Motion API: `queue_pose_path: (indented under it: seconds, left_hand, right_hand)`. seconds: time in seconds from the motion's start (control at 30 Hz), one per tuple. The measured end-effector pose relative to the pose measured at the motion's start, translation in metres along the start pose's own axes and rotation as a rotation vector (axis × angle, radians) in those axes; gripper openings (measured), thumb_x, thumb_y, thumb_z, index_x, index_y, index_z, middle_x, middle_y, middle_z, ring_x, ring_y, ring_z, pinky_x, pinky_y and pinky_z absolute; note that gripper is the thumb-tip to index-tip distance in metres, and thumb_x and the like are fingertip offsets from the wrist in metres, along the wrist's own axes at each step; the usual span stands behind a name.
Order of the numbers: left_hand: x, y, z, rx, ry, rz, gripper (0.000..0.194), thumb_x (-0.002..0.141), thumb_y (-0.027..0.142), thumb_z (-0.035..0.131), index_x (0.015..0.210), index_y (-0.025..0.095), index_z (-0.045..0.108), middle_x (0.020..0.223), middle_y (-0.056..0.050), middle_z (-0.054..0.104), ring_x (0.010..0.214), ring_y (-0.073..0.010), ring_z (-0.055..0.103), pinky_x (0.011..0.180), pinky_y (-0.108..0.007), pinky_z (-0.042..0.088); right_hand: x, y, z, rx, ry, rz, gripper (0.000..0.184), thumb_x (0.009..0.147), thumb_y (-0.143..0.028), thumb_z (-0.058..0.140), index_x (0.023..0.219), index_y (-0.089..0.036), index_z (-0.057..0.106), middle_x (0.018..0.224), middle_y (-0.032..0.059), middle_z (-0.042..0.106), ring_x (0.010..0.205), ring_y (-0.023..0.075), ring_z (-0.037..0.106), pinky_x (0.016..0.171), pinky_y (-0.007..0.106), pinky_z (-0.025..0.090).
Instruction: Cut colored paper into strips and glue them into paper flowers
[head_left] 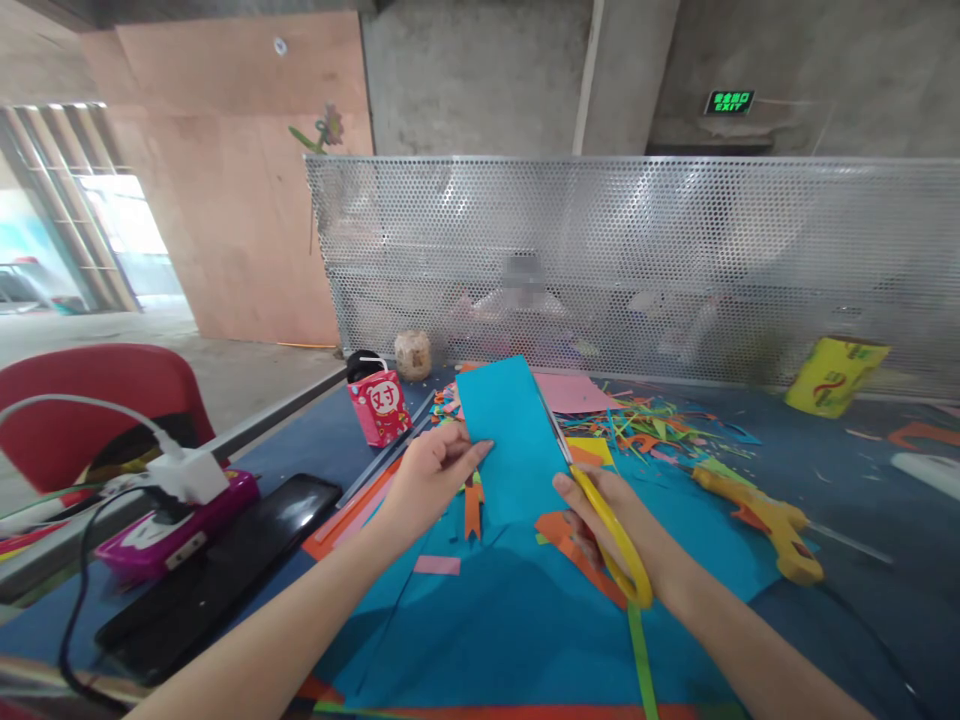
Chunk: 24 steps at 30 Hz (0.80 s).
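My left hand pinches the left edge of a blue paper sheet, which is held up above the table. In my right hand are scissors with yellow handles. Their metal blades lie along the right edge of that sheet. Larger blue paper covers the table below both hands. Orange paper pieces and a small pink strip rest on it. A thin green strip extends down from beneath the scissor handles.
A heap of paper scraps lies behind the sheet. A yellow glue gun is at the right, near a yellow roll. At left are a red drink carton, a black phone and a purple power strip. A perforated metal screen stands behind.
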<state>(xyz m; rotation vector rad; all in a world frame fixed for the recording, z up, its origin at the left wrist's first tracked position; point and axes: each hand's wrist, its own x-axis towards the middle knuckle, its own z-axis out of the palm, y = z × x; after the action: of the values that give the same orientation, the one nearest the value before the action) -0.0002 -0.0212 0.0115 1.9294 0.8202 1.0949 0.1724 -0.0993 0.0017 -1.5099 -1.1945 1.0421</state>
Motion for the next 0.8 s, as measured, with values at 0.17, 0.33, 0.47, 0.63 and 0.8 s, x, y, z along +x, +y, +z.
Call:
queue_pose_path:
  seconds: [0.17, 0.33, 0.47, 0.63, 0.8]
  left_hand:
    - [0.0003, 0.0012, 0.0000, 0.022, 0.005, 0.002, 0.019, 0.076, 0.035, 0.051, 0.072, 0.016, 0.051, 0.052, 0.003, 0.053, 0.048, -0.0099, 0.048, 0.048, -0.022, 0.039]
    - [0.0004, 0.0020, 0.0011, 0.046, 0.002, 0.009, 0.021, 0.075, 0.034, 0.052, 0.064, 0.017, 0.045, 0.048, 0.004, 0.050, 0.046, -0.0097, 0.048, 0.046, -0.022, 0.037]
    - [-0.0004, 0.0018, 0.0023, 0.070, -0.021, 0.011, 0.025, 0.076, 0.035, 0.051, 0.059, 0.018, 0.041, 0.046, 0.005, 0.047, 0.045, -0.0092, 0.047, 0.045, -0.021, 0.036]
    - [-0.0008, 0.0028, 0.0027, 0.105, -0.021, 0.004, 0.025, 0.075, 0.035, 0.052, 0.059, 0.019, 0.042, 0.046, 0.004, 0.047, 0.045, -0.0100, 0.047, 0.045, -0.022, 0.036]
    - [-0.0011, 0.0033, 0.0031, 0.076, -0.019, 0.020, 0.021, 0.074, 0.034, 0.053, 0.062, 0.018, 0.046, 0.046, 0.004, 0.048, 0.044, -0.0104, 0.047, 0.043, -0.022, 0.036]
  right_hand:
    - [-0.0007, -0.0015, 0.0012, 0.007, 0.018, 0.052, 0.029, 0.071, -0.048, 0.048, 0.078, -0.021, 0.040, 0.038, -0.0105, 0.040, 0.024, 0.0063, 0.036, 0.023, 0.016, 0.029]
    - [-0.0022, -0.0018, 0.0013, -0.059, 0.063, 0.057, 0.030, 0.071, -0.050, 0.049, 0.071, -0.021, 0.042, 0.040, -0.0086, 0.040, 0.027, 0.0060, 0.040, 0.026, 0.016, 0.031]
    - [-0.0014, -0.0009, 0.0007, -0.064, 0.094, -0.025, 0.034, 0.068, -0.054, 0.051, 0.073, -0.021, 0.043, 0.037, -0.0110, 0.033, 0.027, 0.0065, 0.039, 0.026, 0.016, 0.030]
    - [-0.0024, -0.0032, -0.0003, -0.072, 0.076, -0.053, 0.031, 0.070, -0.051, 0.050, 0.075, -0.021, 0.044, 0.034, -0.0117, 0.031, 0.026, 0.0058, 0.037, 0.026, 0.014, 0.027]
    - [-0.0048, -0.0062, 0.0004, -0.075, 0.071, -0.018, 0.028, 0.072, -0.049, 0.047, 0.076, -0.021, 0.042, 0.033, -0.0122, 0.031, 0.024, 0.0063, 0.036, 0.025, 0.014, 0.027]
